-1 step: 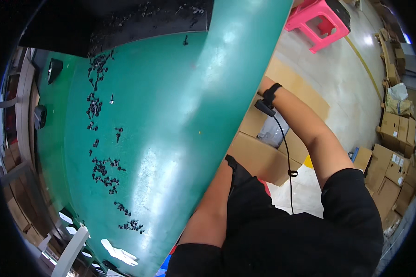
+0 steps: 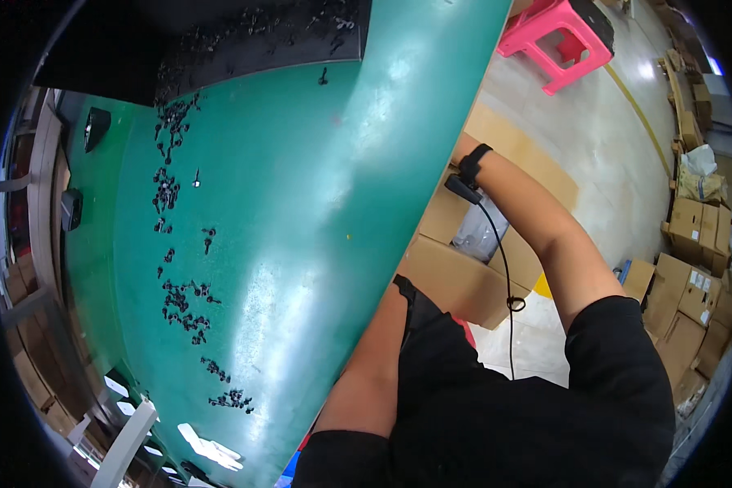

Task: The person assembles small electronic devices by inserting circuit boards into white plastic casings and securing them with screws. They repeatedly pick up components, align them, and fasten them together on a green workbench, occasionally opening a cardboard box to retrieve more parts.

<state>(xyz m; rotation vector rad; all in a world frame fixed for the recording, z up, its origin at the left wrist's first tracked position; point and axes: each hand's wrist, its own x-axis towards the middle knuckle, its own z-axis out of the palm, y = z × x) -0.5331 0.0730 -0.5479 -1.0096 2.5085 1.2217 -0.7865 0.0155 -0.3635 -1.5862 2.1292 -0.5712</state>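
both hands hidden under green table [image 2: 317,203] | grip: cannot tell | cardboard box [image 2: 455,281] part-covered

Glossy green table [image 2: 317,211] — pale floor [image 2: 602,138], pink stool [image 2: 557,41]

both forearms [image 2: 537,220] reaching down, hands hidden

Showing no visible change between the two pictures. Not shifting at all: right forearm [image 2: 545,228] and black wrist strap [image 2: 473,163] at the right edge of the green table [image 2: 301,203], thin black cable [image 2: 504,268] hanging below, small black parts [image 2: 179,297] lying scattered at the left.
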